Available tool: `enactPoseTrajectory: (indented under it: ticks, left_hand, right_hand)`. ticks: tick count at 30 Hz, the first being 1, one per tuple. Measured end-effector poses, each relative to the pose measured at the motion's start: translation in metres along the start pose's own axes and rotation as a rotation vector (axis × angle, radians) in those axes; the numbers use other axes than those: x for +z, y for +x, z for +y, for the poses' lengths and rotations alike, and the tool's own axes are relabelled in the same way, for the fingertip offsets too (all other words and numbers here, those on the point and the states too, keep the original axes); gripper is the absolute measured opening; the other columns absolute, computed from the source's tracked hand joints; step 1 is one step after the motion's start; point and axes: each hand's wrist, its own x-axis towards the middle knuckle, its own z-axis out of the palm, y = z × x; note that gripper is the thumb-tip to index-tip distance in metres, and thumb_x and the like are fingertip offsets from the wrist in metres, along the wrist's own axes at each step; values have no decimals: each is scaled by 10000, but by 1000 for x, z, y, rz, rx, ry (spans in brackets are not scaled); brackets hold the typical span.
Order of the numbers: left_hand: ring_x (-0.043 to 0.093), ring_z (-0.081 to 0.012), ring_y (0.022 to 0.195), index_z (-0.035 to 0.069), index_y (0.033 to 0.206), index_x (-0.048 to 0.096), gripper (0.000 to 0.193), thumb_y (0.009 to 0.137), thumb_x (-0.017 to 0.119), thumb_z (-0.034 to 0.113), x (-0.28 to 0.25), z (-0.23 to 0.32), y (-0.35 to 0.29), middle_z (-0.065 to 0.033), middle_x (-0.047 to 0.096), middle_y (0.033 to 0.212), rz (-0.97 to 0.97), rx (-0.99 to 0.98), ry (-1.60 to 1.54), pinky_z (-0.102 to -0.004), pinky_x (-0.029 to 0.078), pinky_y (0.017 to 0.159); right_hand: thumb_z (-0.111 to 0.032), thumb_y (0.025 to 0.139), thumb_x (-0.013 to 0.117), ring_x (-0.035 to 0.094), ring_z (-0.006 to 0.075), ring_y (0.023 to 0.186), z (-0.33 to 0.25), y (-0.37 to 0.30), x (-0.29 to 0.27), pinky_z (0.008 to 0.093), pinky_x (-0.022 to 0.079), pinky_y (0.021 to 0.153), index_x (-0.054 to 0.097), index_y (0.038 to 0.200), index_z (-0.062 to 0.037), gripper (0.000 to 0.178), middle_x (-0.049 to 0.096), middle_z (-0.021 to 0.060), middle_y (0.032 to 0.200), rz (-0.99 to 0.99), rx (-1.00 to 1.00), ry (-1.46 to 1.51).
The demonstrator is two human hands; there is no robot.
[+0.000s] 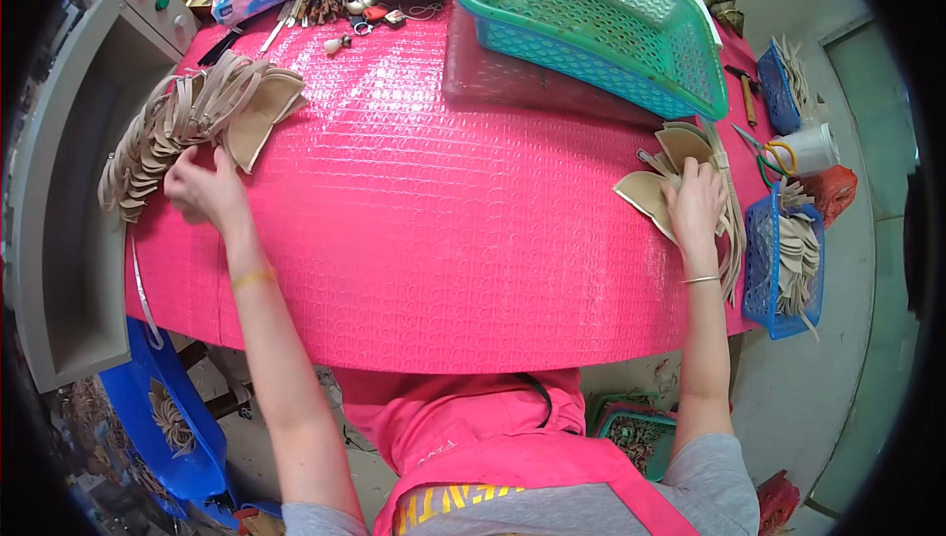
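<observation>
At the left side of the table, my left hand [207, 191] is beside the near edge of a long overlapping row of beige strap pieces [168, 127]. Its fingers are loosely bent, the thumb apart from them, and I see nothing held. A wider beige flap [258, 120] with pale edges lies just above that hand. Over on the right, my right hand [696, 203] is closed over a bunch of beige flaps [647, 196], its fingertips among them. More flaps [684, 145] fan out beyond the fingers, and thin straps [732, 240] trail toward the near edge.
A green plastic basket [601, 19] stands at the back on a dark red tray [483, 78]. Scissors [778, 154], a hammer [746, 98] and blue baskets [764, 265] of beige pieces are at right. A grey box [84, 191] borders the pink table [443, 240] at left.
</observation>
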Motion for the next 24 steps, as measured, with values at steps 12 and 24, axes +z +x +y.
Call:
enactPoseTrajectory:
  ticks: [12,24]
  left_hand:
    - [562,-121,763,-3,1018,549,286,744,578,69,-95,120,-154,-84,610,846,-1606,-145,-1067,-262,459,622]
    - [543,-85,782,-12,1066,537,302,766,538,21,-108,72,-141,-39,601,876,-1602,-188,-1012,-224,448,690]
  right_hand:
    - [-67,746,586,506,77,677,-104,-29,-46,212,411,576,522,865,-12,146,524,20,760,-641,66,1430]
    - [-139,750,559,548,179,568,-128,-52,-21,311,397,507,553,823,9,165,557,127,626,-832,-188,1227]
